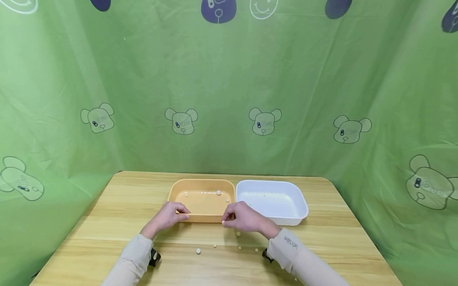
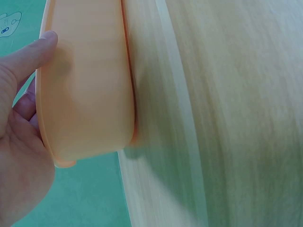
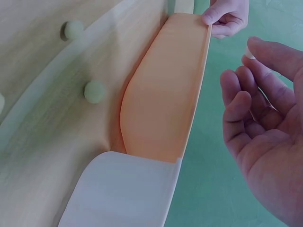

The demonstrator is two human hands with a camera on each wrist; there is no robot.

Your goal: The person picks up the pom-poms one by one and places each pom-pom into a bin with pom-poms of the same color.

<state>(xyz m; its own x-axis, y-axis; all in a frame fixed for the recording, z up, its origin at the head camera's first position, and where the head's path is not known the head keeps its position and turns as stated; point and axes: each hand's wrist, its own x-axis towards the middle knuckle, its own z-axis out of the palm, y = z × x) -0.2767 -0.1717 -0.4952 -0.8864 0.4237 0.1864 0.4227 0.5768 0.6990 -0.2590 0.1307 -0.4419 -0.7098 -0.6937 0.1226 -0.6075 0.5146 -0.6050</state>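
My left hand (image 1: 167, 215) grips the near rim of an orange tray (image 1: 204, 205) at its left corner. In the left wrist view the thumb (image 2: 46, 46) lies on the outer wall, with the other fingers inside the rim. A small white ball (image 3: 249, 54) is pinched between the thumb and index finger of my right hand (image 1: 247, 217). That hand is at the near right corner of the orange tray, its other fingers curled loosely. Inside the orange tray are a larger white ball (image 1: 218, 192) and a couple of smaller ones.
A white tray (image 1: 275, 204) with a few tiny pale balls stands against the orange tray's right side. Several small balls lie on the wooden table in front, among them a white ball (image 1: 198, 251). Green printed cloth (image 1: 222, 151) hangs around the table.
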